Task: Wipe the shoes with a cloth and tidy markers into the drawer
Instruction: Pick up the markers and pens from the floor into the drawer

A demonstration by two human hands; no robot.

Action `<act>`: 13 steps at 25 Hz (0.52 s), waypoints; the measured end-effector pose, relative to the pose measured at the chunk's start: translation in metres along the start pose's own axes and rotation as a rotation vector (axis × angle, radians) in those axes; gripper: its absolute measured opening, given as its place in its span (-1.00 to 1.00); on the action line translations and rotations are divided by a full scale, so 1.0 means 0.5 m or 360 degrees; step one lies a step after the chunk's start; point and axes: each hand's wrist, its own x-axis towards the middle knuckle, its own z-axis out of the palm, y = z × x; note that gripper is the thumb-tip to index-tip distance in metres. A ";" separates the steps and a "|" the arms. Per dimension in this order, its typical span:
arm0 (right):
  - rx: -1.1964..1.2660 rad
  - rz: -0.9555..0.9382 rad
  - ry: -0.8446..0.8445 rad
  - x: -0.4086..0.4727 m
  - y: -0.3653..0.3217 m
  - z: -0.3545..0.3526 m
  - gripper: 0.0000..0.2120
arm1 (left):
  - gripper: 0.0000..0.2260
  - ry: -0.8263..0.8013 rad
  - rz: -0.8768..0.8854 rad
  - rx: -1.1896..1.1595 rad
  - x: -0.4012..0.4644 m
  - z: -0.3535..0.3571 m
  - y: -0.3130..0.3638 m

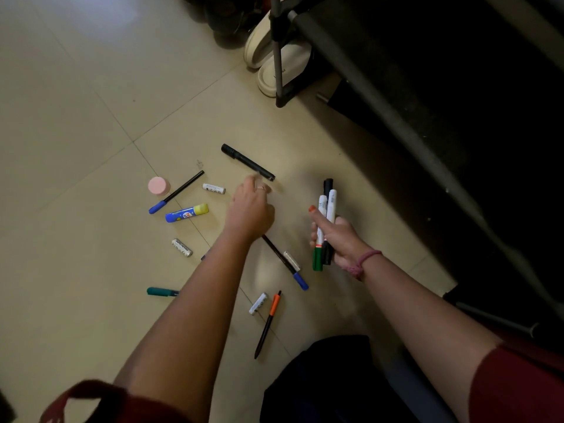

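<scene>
My right hand (338, 239) grips a bundle of markers (326, 221), white, green and dark, held upright above the tiled floor. My left hand (250, 206) reaches out over the floor, its fingertips blurred and just short of a black marker (247, 162); the fingers look relaxed and hold nothing. Scattered around lie a blue-capped pen (175, 193), a second blue-capped pen (287, 264), a teal marker (161, 291) and an orange-and-black pen (268, 323). White shoes (274, 68) stand at the top under a dark rack.
A pink round lid (158, 185), a blue-and-yellow glue stick (186, 212), batteries (182, 247) and small white tubes (213, 188) lie among the pens. The dark shelf frame (396, 117) runs along the right. My dark-clothed knee (320, 383) is at the bottom.
</scene>
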 end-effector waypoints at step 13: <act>-0.0033 -0.0015 -0.0014 -0.020 0.040 -0.047 -0.69 | -0.50 -0.0480 0.0345 0.1175 0.086 0.002 -0.010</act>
